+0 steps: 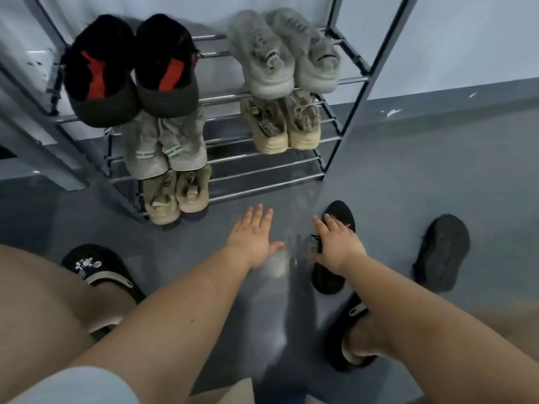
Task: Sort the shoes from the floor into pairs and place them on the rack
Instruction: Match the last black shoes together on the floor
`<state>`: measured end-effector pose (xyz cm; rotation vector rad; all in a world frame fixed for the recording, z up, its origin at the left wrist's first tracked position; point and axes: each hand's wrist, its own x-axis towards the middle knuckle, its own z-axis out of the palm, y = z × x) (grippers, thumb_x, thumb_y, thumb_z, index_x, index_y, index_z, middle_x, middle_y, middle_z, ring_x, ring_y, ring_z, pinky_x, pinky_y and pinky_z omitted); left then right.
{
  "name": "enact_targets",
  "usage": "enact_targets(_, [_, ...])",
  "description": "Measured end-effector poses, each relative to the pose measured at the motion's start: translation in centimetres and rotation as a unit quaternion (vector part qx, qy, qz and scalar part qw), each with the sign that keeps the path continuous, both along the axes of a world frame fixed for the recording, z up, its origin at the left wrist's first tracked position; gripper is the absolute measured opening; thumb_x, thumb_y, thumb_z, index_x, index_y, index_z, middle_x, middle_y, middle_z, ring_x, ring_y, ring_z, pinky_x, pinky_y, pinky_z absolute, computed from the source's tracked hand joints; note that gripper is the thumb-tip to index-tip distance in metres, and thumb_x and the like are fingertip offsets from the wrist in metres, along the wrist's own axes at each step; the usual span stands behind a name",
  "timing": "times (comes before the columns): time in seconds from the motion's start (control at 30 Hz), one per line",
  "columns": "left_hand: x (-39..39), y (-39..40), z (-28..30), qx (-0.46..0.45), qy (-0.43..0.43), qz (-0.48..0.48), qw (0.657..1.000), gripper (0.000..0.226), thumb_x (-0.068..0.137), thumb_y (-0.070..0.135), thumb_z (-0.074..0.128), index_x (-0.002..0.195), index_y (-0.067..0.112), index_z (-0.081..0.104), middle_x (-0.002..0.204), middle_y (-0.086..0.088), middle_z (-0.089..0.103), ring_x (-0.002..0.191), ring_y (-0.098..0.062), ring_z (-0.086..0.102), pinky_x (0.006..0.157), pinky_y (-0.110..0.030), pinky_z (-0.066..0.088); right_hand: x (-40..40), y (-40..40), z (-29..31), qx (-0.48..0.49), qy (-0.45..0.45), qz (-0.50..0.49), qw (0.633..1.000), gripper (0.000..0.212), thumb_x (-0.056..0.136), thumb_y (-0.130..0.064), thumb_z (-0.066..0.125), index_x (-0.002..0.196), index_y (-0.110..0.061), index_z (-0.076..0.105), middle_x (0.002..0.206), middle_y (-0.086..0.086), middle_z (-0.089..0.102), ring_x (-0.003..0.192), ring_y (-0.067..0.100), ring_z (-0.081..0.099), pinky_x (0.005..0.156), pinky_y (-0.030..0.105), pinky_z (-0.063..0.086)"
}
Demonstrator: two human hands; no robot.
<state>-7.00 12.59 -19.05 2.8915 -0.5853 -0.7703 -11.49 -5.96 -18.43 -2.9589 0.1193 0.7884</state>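
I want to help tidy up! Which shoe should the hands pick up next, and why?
Probably the right hand should curl round the black shoe under it: its fingers already lie open over it. The other black shoe lies beside it on the floor, and the left hand is open.

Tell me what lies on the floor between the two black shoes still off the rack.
Nothing: in the head view, only bare grey floor separates the black shoe under the right hand from the other black shoe.
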Motion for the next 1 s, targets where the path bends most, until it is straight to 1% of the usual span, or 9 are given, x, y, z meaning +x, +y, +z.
enact_targets(0.17, [-1.3, -5.5, 1.2, 0.009, -0.013, -0.089, 0.996, 0.079, 0.095, 0.057, 0.031, 0.151, 0.018, -0.008, 0.159, -0.007, -0.013, 0.147, -0.024, -0.008, 0.119, -0.036, -0.001, -2.9, -5.2, 0.8, -0.012, -0.013, -0.044, 0.999, 0.09, 0.089, -0.048, 0.056, 0.153, -0.02, -0.001, 0.161, 0.008, 0.001, 0.148, 0.025, 0.008, 0.119, 0.038, 0.016])
enact_targets(0.33, [-0.9, -11.4, 2.4, 0.007, -0.019, -0.137, 0.99, 0.08, 0.094, 0.057, 0.032, 0.152, 0.017, -0.006, 0.16, -0.008, -0.011, 0.148, -0.025, -0.007, 0.12, -0.036, 0.0, -3.9, -10.9, 2.4, -0.037, -0.028, -0.076, 0.996, 0.088, 0.09, -0.049, 0.054, 0.153, -0.019, 0.001, 0.16, 0.01, 0.005, 0.147, 0.026, 0.01, 0.118, 0.039, 0.016])
enact_targets(0.47, [-0.3, -16.7, 4.0, -0.01, -0.029, -0.173, 0.984, 0.078, 0.095, 0.057, 0.032, 0.152, 0.016, -0.004, 0.16, -0.007, -0.009, 0.148, -0.024, -0.007, 0.119, -0.036, -0.001, -3.0, -16.3, 4.4, -0.066, -0.028, -0.09, 0.993, 0.087, 0.089, -0.052, 0.053, 0.153, -0.018, 0.005, 0.16, 0.011, 0.01, 0.146, 0.027, 0.014, 0.118, 0.04, 0.02])
enact_targets(0.67, [0.2, -23.7, 5.3, -0.028, -0.035, -0.227, 0.973, 0.077, 0.095, 0.056, 0.031, 0.152, 0.016, -0.002, 0.16, -0.007, -0.006, 0.148, -0.024, -0.006, 0.12, -0.036, -0.001, -2.7, -24.6, 8.3, -0.123, 0.011, -0.064, 0.99, 0.081, 0.089, -0.052, 0.054, 0.151, -0.017, 0.015, 0.158, 0.008, 0.018, 0.145, 0.026, 0.019, 0.115, 0.038, 0.024])
enact_targets(0.77, [-0.2, -26.6, 5.2, -0.029, -0.026, -0.254, 0.966, 0.076, 0.095, 0.056, 0.031, 0.152, 0.017, -0.002, 0.16, -0.006, -0.006, 0.148, -0.023, -0.006, 0.119, -0.035, -0.001, -3.6, -27.9, 9.5, -0.136, 0.037, -0.066, 0.988, 0.079, 0.088, -0.053, 0.055, 0.15, -0.018, 0.02, 0.155, 0.007, 0.025, 0.142, 0.026, 0.025, 0.112, 0.038, 0.03])
enact_targets(0.87, [-0.5, -29.0, 4.2, -0.019, -0.017, -0.28, 0.96, 0.075, 0.095, 0.056, 0.029, 0.152, 0.017, -0.002, 0.16, -0.007, -0.006, 0.148, -0.023, -0.006, 0.118, -0.035, -0.001, -4.8, -30.7, 9.0, -0.148, 0.06, -0.059, 0.985, 0.078, 0.087, -0.053, 0.056, 0.149, -0.019, 0.023, 0.15, 0.006, 0.031, 0.139, 0.027, 0.03, 0.11, 0.04, 0.033])
enact_targets(1.0, [-0.9, -31.4, 2.0, -0.001, -0.006, -0.313, 0.95, 0.075, 0.096, 0.055, 0.03, 0.152, 0.016, -0.001, 0.16, -0.008, -0.003, 0.148, -0.025, -0.004, 0.119, -0.037, 0.0, -6.3, -32.7, 5.9, -0.136, 0.075, -0.067, 0.986, 0.078, 0.089, -0.051, 0.054, 0.15, -0.019, 0.018, 0.153, 0.007, 0.028, 0.141, 0.026, 0.027, 0.112, 0.038, 0.03])
